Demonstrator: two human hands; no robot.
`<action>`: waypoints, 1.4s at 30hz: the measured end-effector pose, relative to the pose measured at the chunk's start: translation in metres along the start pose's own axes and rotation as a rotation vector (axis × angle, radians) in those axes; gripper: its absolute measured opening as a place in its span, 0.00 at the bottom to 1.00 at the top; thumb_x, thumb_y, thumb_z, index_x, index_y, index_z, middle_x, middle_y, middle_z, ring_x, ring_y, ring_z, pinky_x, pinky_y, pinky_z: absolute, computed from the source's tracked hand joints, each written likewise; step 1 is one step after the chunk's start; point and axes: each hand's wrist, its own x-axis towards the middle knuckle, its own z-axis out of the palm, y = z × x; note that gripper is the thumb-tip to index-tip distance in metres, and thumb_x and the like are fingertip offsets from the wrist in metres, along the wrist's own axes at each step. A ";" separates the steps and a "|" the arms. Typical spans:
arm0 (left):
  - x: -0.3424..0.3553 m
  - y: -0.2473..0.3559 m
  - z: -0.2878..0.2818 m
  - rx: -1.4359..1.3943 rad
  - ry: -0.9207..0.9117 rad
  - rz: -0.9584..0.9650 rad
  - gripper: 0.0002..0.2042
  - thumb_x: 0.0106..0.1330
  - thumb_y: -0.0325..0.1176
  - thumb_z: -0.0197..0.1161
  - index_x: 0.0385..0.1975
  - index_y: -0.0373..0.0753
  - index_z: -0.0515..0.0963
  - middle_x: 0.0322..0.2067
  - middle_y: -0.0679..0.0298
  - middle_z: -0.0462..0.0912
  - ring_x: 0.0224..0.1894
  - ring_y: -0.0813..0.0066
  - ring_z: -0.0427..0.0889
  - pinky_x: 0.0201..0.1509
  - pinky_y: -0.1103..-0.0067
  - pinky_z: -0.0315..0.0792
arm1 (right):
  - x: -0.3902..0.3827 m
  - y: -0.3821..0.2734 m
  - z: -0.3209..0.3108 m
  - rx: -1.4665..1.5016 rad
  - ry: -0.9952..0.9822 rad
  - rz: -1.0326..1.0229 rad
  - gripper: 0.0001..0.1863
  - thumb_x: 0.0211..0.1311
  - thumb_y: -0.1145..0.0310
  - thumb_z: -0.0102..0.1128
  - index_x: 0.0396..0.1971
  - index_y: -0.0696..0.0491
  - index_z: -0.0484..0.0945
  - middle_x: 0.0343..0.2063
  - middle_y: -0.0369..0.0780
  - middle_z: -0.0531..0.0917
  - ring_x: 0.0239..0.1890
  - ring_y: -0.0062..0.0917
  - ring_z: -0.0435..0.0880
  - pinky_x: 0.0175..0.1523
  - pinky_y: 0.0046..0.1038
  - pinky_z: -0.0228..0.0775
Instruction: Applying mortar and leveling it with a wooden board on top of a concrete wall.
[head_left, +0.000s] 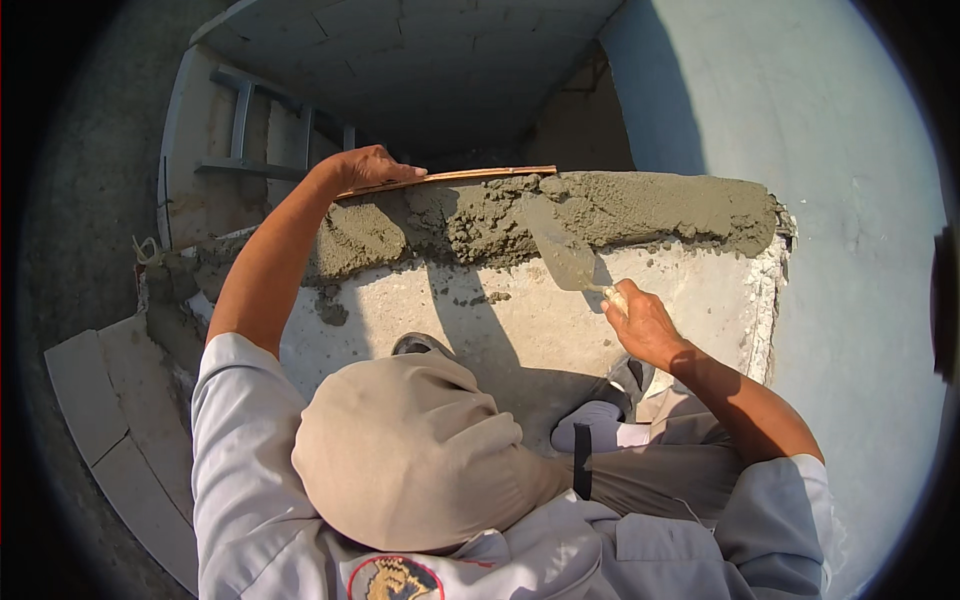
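Note:
My right hand [643, 322] is wrapped round the handle of a pointing trowel [562, 250]. Its blade lies against the front face of a ridge of wet grey mortar [660, 210] that runs across the ledge. With my left hand [378, 168] I grip a thin wooden strip [490, 174] along the far top edge of the mortar. The strip's left end is partly hidden by my hand and forearm. Right of the trowel the mortar is fairly smooth; near the blade and to its left it is rough and lumpy.
I squat on a pale concrete ledge [480, 330] dotted with mortar crumbs. Beyond the mortar the surface drops to a shaded space, where a metal ladder [240, 120] leans at the left. A blue-grey wall [840, 250] closes the right side. Pale blocks [120, 400] stand at lower left.

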 end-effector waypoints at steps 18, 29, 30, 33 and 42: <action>0.003 -0.003 0.000 0.009 0.002 0.013 0.36 0.55 0.71 0.67 0.42 0.38 0.91 0.45 0.49 0.89 0.51 0.51 0.85 0.57 0.55 0.74 | 0.027 -0.072 0.048 0.150 -0.049 -0.089 0.21 0.70 0.57 0.62 0.46 0.62 0.74 0.28 0.59 0.84 0.35 0.55 0.86 0.40 0.49 0.75; 0.008 0.000 -0.006 0.057 -0.063 -0.023 0.49 0.56 0.82 0.52 0.65 0.45 0.78 0.65 0.50 0.77 0.68 0.45 0.74 0.64 0.44 0.72 | 0.051 -0.114 0.019 -0.165 -0.238 -0.286 0.20 0.70 0.57 0.59 0.41 0.62 0.80 0.30 0.54 0.86 0.36 0.50 0.86 0.43 0.48 0.76; 0.007 -0.003 -0.005 0.025 -0.088 -0.034 0.49 0.56 0.82 0.52 0.65 0.45 0.78 0.65 0.49 0.77 0.68 0.46 0.74 0.65 0.45 0.71 | 0.047 -0.118 0.028 -0.181 -0.174 -0.348 0.19 0.69 0.57 0.59 0.41 0.61 0.79 0.31 0.54 0.86 0.36 0.51 0.86 0.43 0.48 0.76; 0.003 -0.007 -0.006 -0.039 -0.092 -0.022 0.49 0.56 0.82 0.52 0.65 0.46 0.78 0.64 0.48 0.78 0.68 0.46 0.74 0.67 0.46 0.70 | 0.050 -0.128 0.056 -0.206 -0.067 -0.475 0.17 0.68 0.59 0.60 0.40 0.60 0.76 0.34 0.53 0.85 0.37 0.52 0.86 0.44 0.49 0.77; -0.004 0.003 -0.005 -0.005 -0.050 0.000 0.51 0.53 0.83 0.55 0.63 0.42 0.80 0.70 0.46 0.69 0.72 0.38 0.65 0.69 0.35 0.59 | 0.062 -0.171 0.136 -0.260 0.071 -0.579 0.08 0.65 0.74 0.55 0.41 0.60 0.72 0.34 0.52 0.77 0.37 0.47 0.85 0.39 0.45 0.81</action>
